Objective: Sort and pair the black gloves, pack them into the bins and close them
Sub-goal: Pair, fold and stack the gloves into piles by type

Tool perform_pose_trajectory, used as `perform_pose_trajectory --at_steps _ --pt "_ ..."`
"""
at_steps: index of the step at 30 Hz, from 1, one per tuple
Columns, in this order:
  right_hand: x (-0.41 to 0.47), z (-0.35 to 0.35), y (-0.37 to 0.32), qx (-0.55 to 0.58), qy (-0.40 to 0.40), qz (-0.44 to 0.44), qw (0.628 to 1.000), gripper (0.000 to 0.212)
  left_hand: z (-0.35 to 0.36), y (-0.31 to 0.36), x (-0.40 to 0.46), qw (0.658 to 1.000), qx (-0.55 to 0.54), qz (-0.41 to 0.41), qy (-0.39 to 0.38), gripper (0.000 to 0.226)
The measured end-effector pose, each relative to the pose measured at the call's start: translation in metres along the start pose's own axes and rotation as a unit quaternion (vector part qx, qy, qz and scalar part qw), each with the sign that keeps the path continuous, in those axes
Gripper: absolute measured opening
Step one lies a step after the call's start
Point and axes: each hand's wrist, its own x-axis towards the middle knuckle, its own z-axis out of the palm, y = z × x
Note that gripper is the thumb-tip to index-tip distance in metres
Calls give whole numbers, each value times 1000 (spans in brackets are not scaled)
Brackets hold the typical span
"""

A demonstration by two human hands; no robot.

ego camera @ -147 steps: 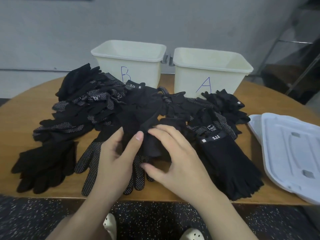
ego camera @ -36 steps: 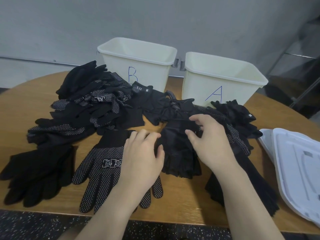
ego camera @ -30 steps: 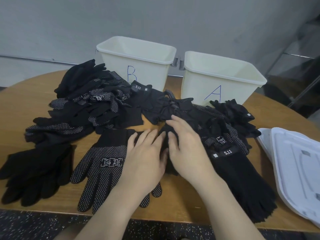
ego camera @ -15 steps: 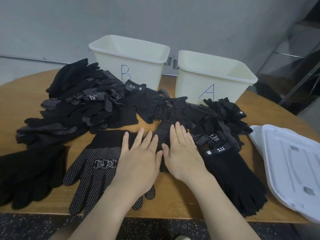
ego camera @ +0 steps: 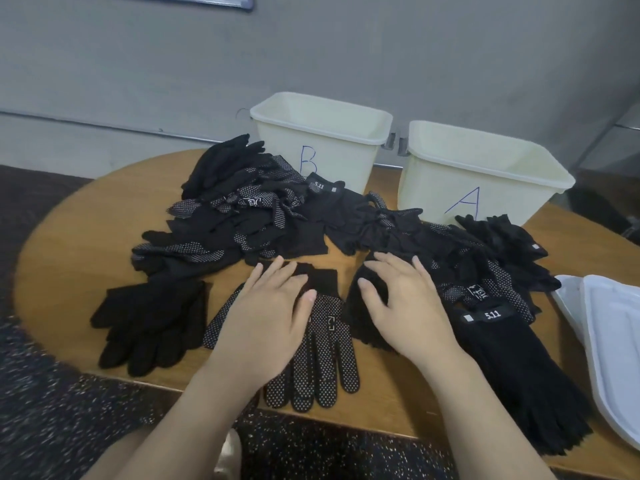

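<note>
Plain workroom, perhaps a sorting station.
Bare grey wall (ego camera: 346, 46), speckled floor (ego camera: 52, 427), round wooden table (ego camera: 86, 237), hand-lettered bins (ego camera: 318, 133), metal frame (ego camera: 616, 133) at right.

Left hand (ego camera: 268, 308) flat, fingers spread; right hand (ego camera: 403, 299) — fingers arched.
</note>
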Motion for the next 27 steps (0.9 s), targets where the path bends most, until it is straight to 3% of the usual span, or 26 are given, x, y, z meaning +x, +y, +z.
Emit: perform_pose_trajectory --at_steps 8,20,27 --pt "32 26 -52 139 7 -19 990 28 -8 -46 -26 999 2 -11 -44 60" --pt "94 74 -86 158 -11 49 986 47 -11 -58 -36 999 -7 -5 -32 59" --pt "104 81 -95 200 51 57 977 19 -11 -68 -35 999 -8 9 -48 60"
